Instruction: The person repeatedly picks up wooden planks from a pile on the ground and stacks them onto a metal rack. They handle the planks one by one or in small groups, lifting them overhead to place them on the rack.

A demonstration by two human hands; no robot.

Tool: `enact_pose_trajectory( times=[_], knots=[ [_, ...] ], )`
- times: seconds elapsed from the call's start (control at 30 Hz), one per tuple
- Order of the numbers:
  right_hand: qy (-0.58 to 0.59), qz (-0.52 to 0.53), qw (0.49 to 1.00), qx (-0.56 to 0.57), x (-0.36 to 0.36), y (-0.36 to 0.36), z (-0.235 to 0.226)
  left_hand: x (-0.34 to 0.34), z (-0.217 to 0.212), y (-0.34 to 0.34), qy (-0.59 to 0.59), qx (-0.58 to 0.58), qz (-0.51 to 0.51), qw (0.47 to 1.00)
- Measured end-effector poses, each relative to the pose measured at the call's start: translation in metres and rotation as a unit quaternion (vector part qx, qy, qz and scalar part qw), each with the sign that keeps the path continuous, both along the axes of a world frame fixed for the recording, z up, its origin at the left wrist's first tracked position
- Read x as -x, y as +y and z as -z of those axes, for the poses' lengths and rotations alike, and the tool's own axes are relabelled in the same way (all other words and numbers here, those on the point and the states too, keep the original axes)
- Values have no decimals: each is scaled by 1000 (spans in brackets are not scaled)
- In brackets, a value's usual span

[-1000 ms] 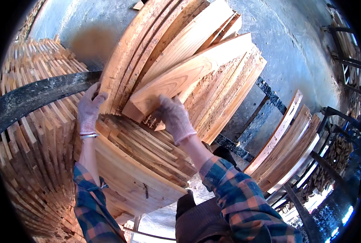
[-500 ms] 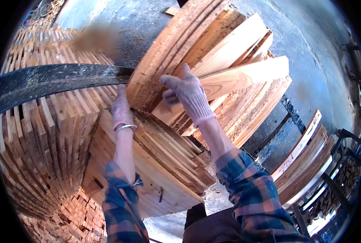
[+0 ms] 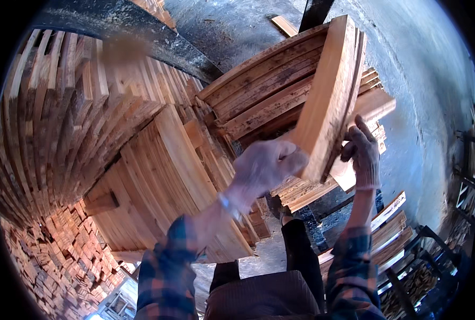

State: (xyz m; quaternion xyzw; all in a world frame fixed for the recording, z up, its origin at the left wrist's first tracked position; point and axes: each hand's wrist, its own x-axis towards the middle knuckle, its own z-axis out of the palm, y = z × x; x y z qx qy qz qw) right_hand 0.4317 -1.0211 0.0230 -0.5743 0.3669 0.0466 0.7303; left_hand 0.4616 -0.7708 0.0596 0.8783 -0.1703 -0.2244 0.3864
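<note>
A few wooden boards (image 3: 322, 101) stand tilted together, raised above the pile of boards (image 3: 272, 80) in front of me. My left hand (image 3: 266, 168), in a pale knit glove and slightly blurred, is closed on their near end from the left. On their right side is my right hand (image 3: 362, 154), also gloved, with curled fingers against the boards and the index finger stretched up along them. Sawdust and rough patches mark the boards' faces. Beneath my left forearm lies a stack of smooth planks (image 3: 165, 176).
A tall stack of boards on edge (image 3: 66, 106) fills the left side. A dark metal beam (image 3: 141, 40) crosses behind it. Small wood blocks (image 3: 50, 245) are heaped at lower left. More planks (image 3: 389, 234) rest on a dark frame at lower right, above the concrete floor (image 3: 408, 80).
My view has turned. Both hands have moved right, and the boards between them now stand apart from the pile, leaning to the right. My left hand has come to their near end.
</note>
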Motion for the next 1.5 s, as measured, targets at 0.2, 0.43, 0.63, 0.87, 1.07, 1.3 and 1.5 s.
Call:
enact_pose_trajectory(
  times=[0.2, 0.43, 0.63, 0.87, 1.07, 1.3, 1.5],
  knots=[
    [-142, -58, 974, 166, -53, 24, 64, -54, 66, -77, 18, -4, -149, 989],
    [-15, -105, 988, 111, 71, -3, 22, 23, 42, -50, 232, 318, -180, 902],
    [-40, -167, 980, 97, 123, 10, 35, 146, 37, -42, 443, 399, -287, 750],
    [-51, -125, 991, 13, 235, 162, -55, 246, -45, 106, 294, 312, -271, 862],
    [20, -289, 943, -164, 251, 418, -116, 337, -105, 348, 291, 352, -419, 785],
    [-34, -400, 890, -215, 252, 751, -93, 426, -34, 678, 109, 288, -568, 763],
    [-72, -467, 874, 110, 269, 808, -32, 439, -5, 799, 88, -45, -543, 834]
  ],
)
